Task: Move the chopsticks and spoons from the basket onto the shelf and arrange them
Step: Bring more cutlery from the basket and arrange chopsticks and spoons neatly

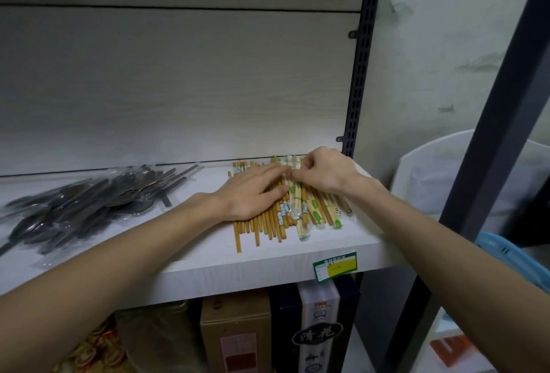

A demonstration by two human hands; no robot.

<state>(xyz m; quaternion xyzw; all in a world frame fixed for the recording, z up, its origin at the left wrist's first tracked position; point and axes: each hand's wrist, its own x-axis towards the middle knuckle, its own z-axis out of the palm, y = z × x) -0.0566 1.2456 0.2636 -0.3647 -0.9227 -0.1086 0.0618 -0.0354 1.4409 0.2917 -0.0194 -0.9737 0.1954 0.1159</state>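
We reach both bare forearms forward. Our left hand [251, 191] lies flat, palm down, fingers straight and together. Our right hand [323, 171] is curled, thumb and forefinger pinched, its fingertips meeting the left's.

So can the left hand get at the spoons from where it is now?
Probably yes: the left hand lies flat on the chopsticks, holding nothing, and only bare shelf separates it from the spoons.

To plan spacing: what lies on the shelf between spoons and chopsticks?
Head view: only bare white shelf between spoons and chopsticks.
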